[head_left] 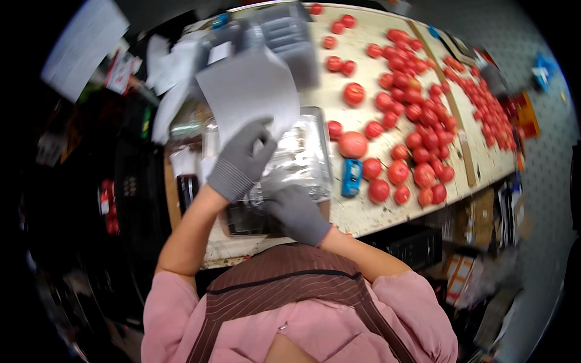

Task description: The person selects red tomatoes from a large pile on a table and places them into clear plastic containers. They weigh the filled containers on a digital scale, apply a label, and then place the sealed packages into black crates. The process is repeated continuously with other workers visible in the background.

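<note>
My left hand (241, 160), in a grey glove, has its fingers curled on the lower part of a white paper sheet (236, 88), gripping it. My gloved right hand (295, 212) is lower and to the right, at the near part of a shiny clear plastic wrap (302, 151) on a dark-based tray (245, 225); its fingers are blurred and partly hidden. A small blue device (351, 177) lies just right of the wrapped tray, beside large red tomatoes (353, 144).
Stacked clear plastic containers (281, 33) stand at the back, with loose papers (170, 69) to their left. Many tomatoes (423, 127) spread across the right of the pale tabletop (351, 218), with a wooden strip (466, 163) between two groups. Dark crates (405, 242) and cartons are below.
</note>
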Demonstrator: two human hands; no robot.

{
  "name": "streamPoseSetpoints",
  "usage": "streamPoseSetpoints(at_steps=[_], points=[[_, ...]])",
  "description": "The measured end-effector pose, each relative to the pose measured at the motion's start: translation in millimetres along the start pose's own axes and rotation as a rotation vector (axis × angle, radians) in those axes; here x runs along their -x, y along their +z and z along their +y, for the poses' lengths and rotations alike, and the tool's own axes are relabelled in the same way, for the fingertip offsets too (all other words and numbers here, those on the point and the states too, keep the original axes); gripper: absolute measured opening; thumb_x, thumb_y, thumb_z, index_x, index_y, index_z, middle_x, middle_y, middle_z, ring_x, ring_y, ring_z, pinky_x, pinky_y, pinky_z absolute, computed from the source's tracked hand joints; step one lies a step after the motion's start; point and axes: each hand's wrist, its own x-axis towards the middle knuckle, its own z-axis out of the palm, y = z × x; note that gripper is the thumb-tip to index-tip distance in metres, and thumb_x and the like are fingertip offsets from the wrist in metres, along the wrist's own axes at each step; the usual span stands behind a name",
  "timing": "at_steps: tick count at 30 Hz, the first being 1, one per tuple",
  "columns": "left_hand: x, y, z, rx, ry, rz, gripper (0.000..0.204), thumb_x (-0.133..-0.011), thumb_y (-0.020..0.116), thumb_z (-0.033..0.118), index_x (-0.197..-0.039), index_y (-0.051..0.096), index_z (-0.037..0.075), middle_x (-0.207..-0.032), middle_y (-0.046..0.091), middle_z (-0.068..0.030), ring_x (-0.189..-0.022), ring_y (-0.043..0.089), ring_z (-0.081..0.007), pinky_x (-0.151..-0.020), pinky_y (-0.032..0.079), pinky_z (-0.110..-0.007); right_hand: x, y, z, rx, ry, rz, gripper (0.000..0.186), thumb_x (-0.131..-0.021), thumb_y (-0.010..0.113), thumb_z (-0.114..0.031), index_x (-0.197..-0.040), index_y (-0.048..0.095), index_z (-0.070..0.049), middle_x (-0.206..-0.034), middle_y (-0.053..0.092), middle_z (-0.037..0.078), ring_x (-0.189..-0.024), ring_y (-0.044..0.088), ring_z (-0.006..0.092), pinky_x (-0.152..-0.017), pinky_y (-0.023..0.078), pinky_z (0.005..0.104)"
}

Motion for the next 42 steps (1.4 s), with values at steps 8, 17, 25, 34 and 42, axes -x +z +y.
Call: streamPoseSetpoints(at_steps=[8, 17, 25, 34, 42], points=[[20, 81, -18, -0.203, -0.226, -0.467, 0.032, -0.085, 0.061, 0.03, -0.095, 0.059, 0.0, -0.098, 0.061, -0.0202, -0.086, 0.06, -0.0332, -0.08, 0.047, -0.038, 56, -28, -1, -0.114, 0.035, 0.327, 0.014, -0.077, 0.063, -0.013, -0.09, 0.061, -0.009, -0.083, 0.055, 0.007, -0.082, 0.055, 0.0249, -0.079, 0.043, 0.0377], [2, 74, -45, -0.639, 0.04, -0.422, 0.047, -0.076, 0.073, 0.019, -0.117, 0.056, 0.001, -0.132, 0.048, -0.0206, -0.12, 0.048, -0.036, -0.101, 0.04, -0.039, 127, -62, 34, 0.029, 0.272, 0.401, 0.012, -0.075, 0.064, -0.01, -0.087, 0.061, -0.01, -0.075, 0.055, 0.006, -0.074, 0.055, 0.0235, -0.069, 0.043, 0.0356], [4, 69, -40, -0.573, -0.058, -0.306, 0.052, -0.074, 0.075, 0.016, -0.119, 0.055, 0.001, -0.133, 0.047, -0.0207, -0.122, 0.046, -0.0367, -0.103, 0.039, -0.04, 218, -109, 178, 0.347, 0.966, 0.469, 0.048, -0.078, 0.069, -0.023, -0.121, 0.054, -0.006, -0.11, 0.057, 0.017, -0.103, 0.054, 0.0351, -0.089, 0.044, 0.0428], [11, 57, -21, -0.42, -0.104, -0.152, 0.041, -0.077, 0.07, 0.005, -0.116, 0.058, 0.001, -0.132, 0.05, -0.0166, -0.121, 0.049, -0.0325, -0.101, 0.041, -0.038, 211, -122, 276, 0.268, 1.047, 0.479, 0.056, -0.077, 0.069, -0.033, -0.123, 0.05, -0.009, -0.112, 0.054, 0.016, -0.103, 0.054, 0.0359, -0.087, 0.045, 0.0451], [0, 65, -4, -0.5, -0.093, -0.158, 0.039, -0.076, 0.07, 0.003, -0.113, 0.058, 0.001, -0.13, 0.052, -0.0156, -0.12, 0.05, -0.032, -0.1, 0.041, -0.038, 158, -82, 320, 0.032, 0.932, -0.051, 0.057, -0.074, 0.07, -0.039, -0.124, 0.055, -0.014, -0.118, 0.056, 0.015, -0.109, 0.056, 0.0329, -0.093, 0.046, 0.0405]])
